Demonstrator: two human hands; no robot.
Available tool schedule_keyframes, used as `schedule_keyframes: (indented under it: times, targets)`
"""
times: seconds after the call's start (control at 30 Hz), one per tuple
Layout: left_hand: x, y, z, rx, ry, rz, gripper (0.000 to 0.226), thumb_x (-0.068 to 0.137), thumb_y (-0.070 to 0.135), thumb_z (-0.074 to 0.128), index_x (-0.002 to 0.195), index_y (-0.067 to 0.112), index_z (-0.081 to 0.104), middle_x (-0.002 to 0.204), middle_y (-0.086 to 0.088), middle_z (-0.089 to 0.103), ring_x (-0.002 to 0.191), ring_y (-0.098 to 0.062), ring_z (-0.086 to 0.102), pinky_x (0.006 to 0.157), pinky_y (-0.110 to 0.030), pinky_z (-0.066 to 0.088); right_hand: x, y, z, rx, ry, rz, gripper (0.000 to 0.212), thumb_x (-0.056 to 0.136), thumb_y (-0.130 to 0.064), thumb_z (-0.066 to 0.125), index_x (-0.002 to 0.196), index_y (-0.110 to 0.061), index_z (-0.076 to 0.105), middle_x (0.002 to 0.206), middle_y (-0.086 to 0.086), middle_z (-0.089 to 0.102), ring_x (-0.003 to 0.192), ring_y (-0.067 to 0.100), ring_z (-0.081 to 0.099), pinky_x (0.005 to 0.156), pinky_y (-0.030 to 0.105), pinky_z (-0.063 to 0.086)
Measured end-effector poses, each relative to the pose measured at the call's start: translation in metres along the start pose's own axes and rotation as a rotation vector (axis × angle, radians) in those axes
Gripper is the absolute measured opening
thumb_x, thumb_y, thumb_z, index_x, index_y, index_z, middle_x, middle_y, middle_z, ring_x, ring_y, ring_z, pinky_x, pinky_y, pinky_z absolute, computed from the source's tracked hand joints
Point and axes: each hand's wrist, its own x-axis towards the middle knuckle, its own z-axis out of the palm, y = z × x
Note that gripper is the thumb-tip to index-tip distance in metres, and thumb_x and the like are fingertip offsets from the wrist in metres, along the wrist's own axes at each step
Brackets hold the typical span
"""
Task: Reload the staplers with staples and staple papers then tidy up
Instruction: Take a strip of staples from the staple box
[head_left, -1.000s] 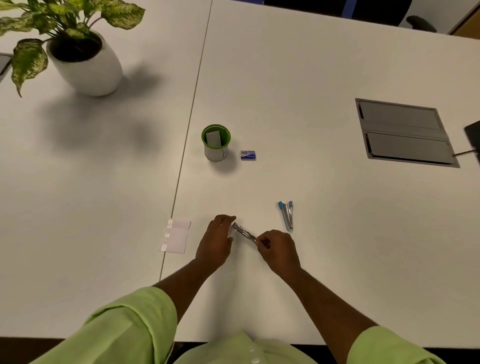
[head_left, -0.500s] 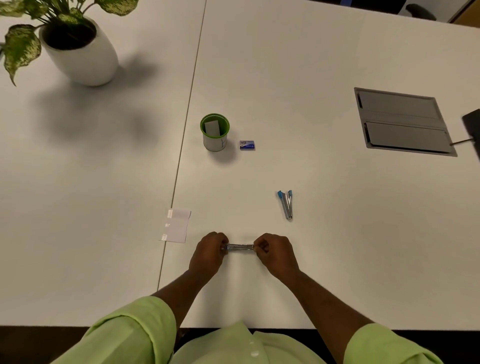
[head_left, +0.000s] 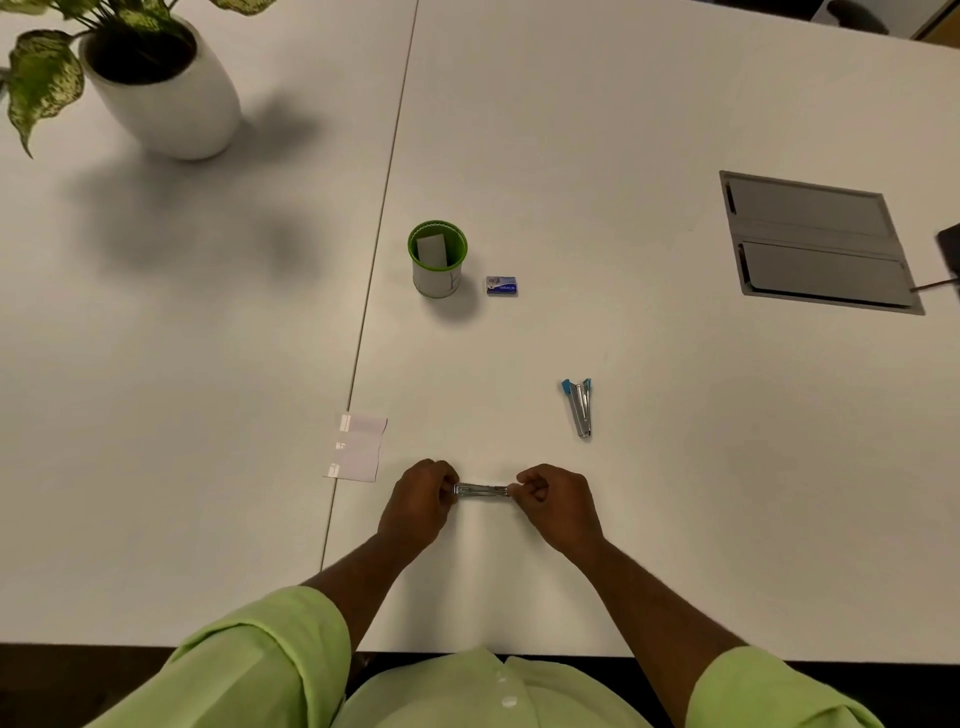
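While print on blue staple box (head_left: 501, 286) too small to read, left hand (head_left: 418, 502) and right hand (head_left: 557, 505) pinch silver stapler (head_left: 482, 490) ends, fingers curled, low over worktop (head_left: 675, 467).

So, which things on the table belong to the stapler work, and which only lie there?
For the job:
silver stapler, held by left hand and right hand
blue stapler
staple box
paper slips
green cup

Lying about:
potted plant
grey cable hatch

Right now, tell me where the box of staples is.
In the head view, the box of staples lies on the white table, just right of the green-rimmed cup, beyond both hands.
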Motion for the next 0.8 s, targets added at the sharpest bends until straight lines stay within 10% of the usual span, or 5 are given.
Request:
schedule_keyframes:
  times: [0.23,0.8]
  targets:
    - [0.019,-0.003,-0.020,-0.017,-0.009,0.061,0.027,0.081,0.007,0.067,0.108,0.010,0.066,0.090,0.000,0.064,0.079,-0.015,0.060,0.076,-0.032,0.053,0.024,-0.011,-0.013,0.139,0.121,0.073,0.021,0.094,-0.031,0.065,0.081,-0.016,0.071,0.070,0.001,0.072,0.069,0.017,0.072,0.075,0.048,0.060]
    - [0.186,0.061,-0.056,-0.411,0.256,-0.315,0.020,0.093,0.012,0.062,0.111,0.008,0.069,0.111,-0.007,0.071,0.096,-0.016,0.064,0.084,-0.019,0.044,0.185,-0.093,-0.052,0.216,0.151,0.092,0.016,0.088,-0.020,0.070,0.102,-0.013,0.072,0.095,0.004,0.075,0.087,0.020,0.072,0.089,0.043,0.058]
